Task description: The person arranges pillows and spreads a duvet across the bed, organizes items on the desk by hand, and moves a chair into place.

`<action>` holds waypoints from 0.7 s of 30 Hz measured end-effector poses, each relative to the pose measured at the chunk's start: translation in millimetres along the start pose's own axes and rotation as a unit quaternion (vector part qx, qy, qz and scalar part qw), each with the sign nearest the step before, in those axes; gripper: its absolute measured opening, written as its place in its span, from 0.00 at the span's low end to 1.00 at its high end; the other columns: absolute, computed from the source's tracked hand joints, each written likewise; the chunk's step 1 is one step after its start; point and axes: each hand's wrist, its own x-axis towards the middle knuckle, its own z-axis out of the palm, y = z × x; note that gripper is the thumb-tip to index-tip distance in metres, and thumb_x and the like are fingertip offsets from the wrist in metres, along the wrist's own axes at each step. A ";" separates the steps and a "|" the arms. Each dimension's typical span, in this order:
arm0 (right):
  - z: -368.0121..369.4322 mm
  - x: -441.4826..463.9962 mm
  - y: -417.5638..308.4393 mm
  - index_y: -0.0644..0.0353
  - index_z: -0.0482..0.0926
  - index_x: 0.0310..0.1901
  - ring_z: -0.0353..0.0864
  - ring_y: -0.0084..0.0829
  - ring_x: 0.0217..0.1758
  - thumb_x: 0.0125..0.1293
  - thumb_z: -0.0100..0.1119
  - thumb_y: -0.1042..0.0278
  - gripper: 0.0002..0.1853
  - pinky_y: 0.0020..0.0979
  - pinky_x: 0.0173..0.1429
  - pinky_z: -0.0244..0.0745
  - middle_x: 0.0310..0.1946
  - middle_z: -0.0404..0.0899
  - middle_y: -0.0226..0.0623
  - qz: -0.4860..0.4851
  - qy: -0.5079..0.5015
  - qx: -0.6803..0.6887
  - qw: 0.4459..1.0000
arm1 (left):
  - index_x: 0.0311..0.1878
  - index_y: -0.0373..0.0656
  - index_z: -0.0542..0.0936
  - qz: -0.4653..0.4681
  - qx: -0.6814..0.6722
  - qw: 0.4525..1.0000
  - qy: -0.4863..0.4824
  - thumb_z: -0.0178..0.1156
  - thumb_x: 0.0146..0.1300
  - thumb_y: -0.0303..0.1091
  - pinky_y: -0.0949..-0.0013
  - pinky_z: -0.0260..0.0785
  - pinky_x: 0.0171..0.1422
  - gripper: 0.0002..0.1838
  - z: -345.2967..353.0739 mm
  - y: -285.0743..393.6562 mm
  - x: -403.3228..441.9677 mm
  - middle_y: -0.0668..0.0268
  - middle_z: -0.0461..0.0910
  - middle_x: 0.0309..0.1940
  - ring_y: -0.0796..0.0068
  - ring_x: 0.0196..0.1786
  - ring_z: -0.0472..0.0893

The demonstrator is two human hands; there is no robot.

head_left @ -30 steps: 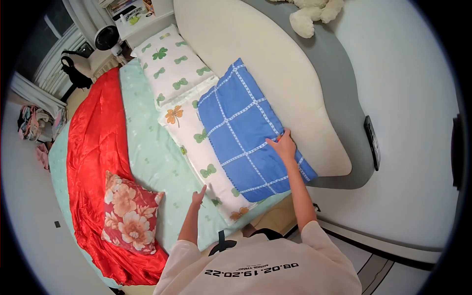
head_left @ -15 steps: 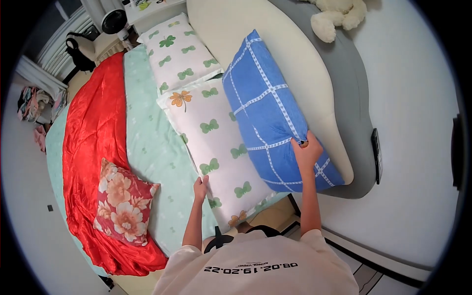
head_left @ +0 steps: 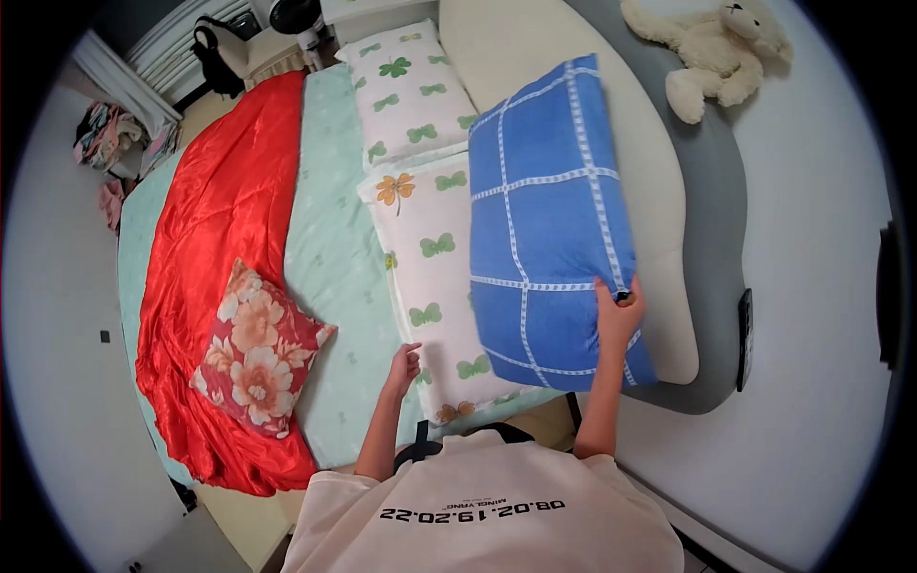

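Note:
My right hand (head_left: 621, 310) pinches the upper edge of a blue pillow (head_left: 540, 229) with white grid lines, which leans against the cream headboard (head_left: 659, 239). My left hand (head_left: 406, 365) is at the left edge of a white pillow (head_left: 439, 315) with green bow shapes, its index finger stretched out and the others curled. Nothing shows in its fingers. The blue pillow covers part of the white one. Beyond them lies a second white pillow (head_left: 406, 95) with green prints.
A red quilt (head_left: 220, 201) covers the bed's left side, with a floral cushion (head_left: 263, 349) on it. Mint sheet (head_left: 334, 210) lies between quilt and pillows. A cream plush toy (head_left: 716, 57) is behind the headboard. A fan (head_left: 296, 14) and draped chair (head_left: 234, 57) stand beyond.
The blue pillow has been raised from lying over the white pillow to leaning on the headboard, with my right hand gripping its edge. My left hand has come off the white pillow's edge grip.

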 end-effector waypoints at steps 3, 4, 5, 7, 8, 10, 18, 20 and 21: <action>4.7 -2.5 19.4 0.72 0.70 0.39 0.70 0.22 0.27 0.39 0.61 0.74 0.21 0.22 0.33 0.66 0.25 0.73 0.33 0.090 -0.025 0.180 0.979 | 0.43 0.38 0.68 0.038 -0.120 0.992 -0.016 0.40 0.55 0.36 0.83 0.48 0.19 0.16 13.1 15.5 -19.2 0.77 0.57 0.14 0.87 0.17 0.55; 5.9 -4.2 17.6 0.71 0.70 0.39 0.71 0.25 0.31 0.39 0.60 0.75 0.21 0.22 0.38 0.66 0.30 0.73 0.37 0.149 -0.046 0.216 0.964 | 0.46 0.36 0.67 0.066 -0.089 0.994 0.020 0.39 0.56 0.36 0.82 0.46 0.16 0.17 12.6 21.3 -22.6 0.77 0.56 0.15 0.88 0.15 0.53; 9.8 -4.7 20.5 0.71 0.70 0.39 0.71 0.25 0.31 0.39 0.60 0.75 0.21 0.22 0.38 0.66 0.30 0.73 0.37 0.151 -0.049 0.216 0.964 | 0.46 0.36 0.67 0.066 -0.091 0.993 0.024 0.39 0.56 0.36 0.82 0.46 0.16 0.17 9.5 29.2 -29.0 0.77 0.56 0.15 0.88 0.15 0.53; 25.6 -7.8 48.5 0.70 0.70 0.38 0.71 0.26 0.30 0.41 0.59 0.73 0.20 0.23 0.36 0.66 0.29 0.73 0.36 0.217 -0.070 0.281 0.932 | 0.45 0.36 0.67 0.091 0.088 0.991 0.035 0.40 0.57 0.38 0.83 0.46 0.16 0.18 -3.2 44.7 -40.9 0.75 0.58 0.16 0.87 0.14 0.54; 34.3 -7.3 79.0 0.68 0.71 0.37 0.71 0.25 0.29 0.43 0.58 0.69 0.18 0.24 0.34 0.66 0.28 0.73 0.34 0.213 -0.114 0.207 0.948 | 0.42 0.39 0.69 0.091 0.084 0.991 0.050 0.45 0.56 0.41 0.82 0.46 0.15 0.17 -10.6 44.4 -39.9 0.75 0.59 0.16 0.86 0.13 0.53; 51.0 -15.2 123.4 0.66 0.71 0.35 0.71 0.24 0.28 0.43 0.58 0.68 0.16 0.24 0.33 0.66 0.27 0.73 0.33 0.197 -0.167 0.126 0.958 | 0.40 0.39 0.69 0.086 0.130 0.982 0.105 0.47 0.54 0.42 0.82 0.46 0.15 0.17 -19.1 39.6 -43.6 0.75 0.59 0.15 0.86 0.13 0.54; 101.0 -74.1 170.1 0.67 0.72 0.25 0.72 0.29 0.23 0.39 0.60 0.61 0.17 0.28 0.31 0.66 0.19 0.73 0.37 0.209 -0.333 -0.129 0.910 | 0.20 0.48 0.64 0.122 -0.141 0.920 0.344 0.61 0.41 0.54 0.80 0.44 0.11 0.22 -167.6 15.7 -79.8 0.76 0.52 0.09 0.82 0.09 0.51; 101.4 -86.0 109.8 0.68 0.72 0.25 0.71 0.29 0.23 0.38 0.60 0.60 0.17 0.27 0.31 0.66 0.19 0.73 0.37 0.221 -0.343 -0.060 0.911 | 0.21 0.48 0.63 0.115 -0.359 0.853 0.361 0.60 0.38 0.60 0.81 0.43 0.12 0.26 -200.1 26.5 -95.4 0.75 0.49 0.10 0.82 0.10 0.51; 99.7 -95.6 80.8 0.69 0.72 0.29 0.71 0.29 0.26 0.38 0.59 0.63 0.18 0.27 0.34 0.67 0.22 0.73 0.38 0.204 -0.381 -0.077 0.899 | 0.23 0.49 0.62 0.083 -0.411 0.820 0.390 0.60 0.37 0.62 0.82 0.41 0.13 0.28 -216.9 34.9 -99.7 0.74 0.48 0.11 0.82 0.11 0.51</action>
